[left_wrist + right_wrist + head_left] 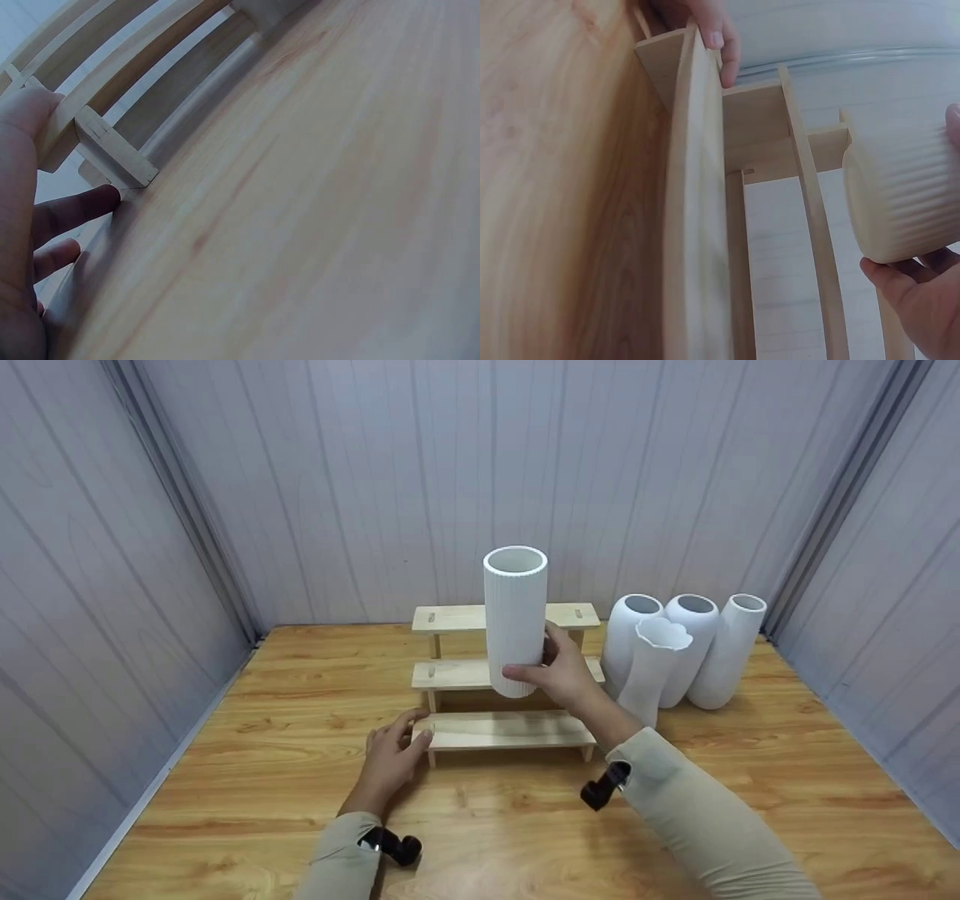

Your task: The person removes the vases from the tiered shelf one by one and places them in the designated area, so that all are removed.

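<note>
The wooden table [262, 780] spreads under both your arms. On it, just ahead of your hands, stands the three-step wooden shelf [517, 619], its lowest step nearest you. Your left hand [390, 757] rests on the table at the left end of that lowest step, thumb pressed against the end of the board and the other fingers lying loosely along the tabletop by the shelf's leg; it grips nothing. Your right hand [562, 671] is raised over the middle step, fingers and thumb curled round the lower part of the tall ribbed white vase [515, 619], which stands upright in your grasp, its base clear of the shelf, as the right wrist view shows. To the right of that hand, near it, four more white vases [686, 649] stand clustered on the table beside the shelf's right end, touching or nearly touching one another.
</note>
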Tool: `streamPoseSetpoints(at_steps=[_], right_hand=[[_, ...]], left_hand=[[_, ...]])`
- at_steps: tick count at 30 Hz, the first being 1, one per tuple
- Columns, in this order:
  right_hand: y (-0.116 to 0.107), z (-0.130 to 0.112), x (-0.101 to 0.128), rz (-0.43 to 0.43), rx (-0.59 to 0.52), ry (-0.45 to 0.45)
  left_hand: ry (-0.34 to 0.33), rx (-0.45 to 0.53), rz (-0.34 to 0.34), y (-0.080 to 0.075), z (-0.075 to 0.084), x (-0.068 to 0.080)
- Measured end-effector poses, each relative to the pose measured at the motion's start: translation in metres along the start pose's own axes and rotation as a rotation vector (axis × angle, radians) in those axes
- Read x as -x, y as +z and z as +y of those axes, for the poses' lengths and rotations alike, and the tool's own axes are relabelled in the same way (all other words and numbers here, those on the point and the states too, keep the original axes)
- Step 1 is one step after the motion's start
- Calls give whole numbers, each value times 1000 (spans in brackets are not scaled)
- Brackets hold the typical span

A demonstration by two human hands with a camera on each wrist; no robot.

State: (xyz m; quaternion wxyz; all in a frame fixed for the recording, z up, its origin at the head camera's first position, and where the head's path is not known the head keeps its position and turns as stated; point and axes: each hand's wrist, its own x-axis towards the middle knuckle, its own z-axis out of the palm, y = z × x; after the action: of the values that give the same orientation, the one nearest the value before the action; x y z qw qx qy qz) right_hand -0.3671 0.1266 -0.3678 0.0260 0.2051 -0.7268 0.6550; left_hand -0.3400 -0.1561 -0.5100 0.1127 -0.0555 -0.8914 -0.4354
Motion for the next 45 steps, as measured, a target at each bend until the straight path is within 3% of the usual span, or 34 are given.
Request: streamPoseSetpoints(at_steps=[8,13,21,31,45], right_hand=[[-7,32,13,-9,-14,-6],[-12,36,27,-20,-35,-25],[-27,34,50,-14,-15,53],[-53,60,72,-11,-88,-29],[-89,68,106,49,22,22]], left_hand=[[-8,20,5,-2,-4,-1],[-24,15,5,-2,-5,-2],[-17,9,11,-3,-7,-2],[-28,5,-1,-3,-7,-2],[-1,0,11,-4,-5,-3]])
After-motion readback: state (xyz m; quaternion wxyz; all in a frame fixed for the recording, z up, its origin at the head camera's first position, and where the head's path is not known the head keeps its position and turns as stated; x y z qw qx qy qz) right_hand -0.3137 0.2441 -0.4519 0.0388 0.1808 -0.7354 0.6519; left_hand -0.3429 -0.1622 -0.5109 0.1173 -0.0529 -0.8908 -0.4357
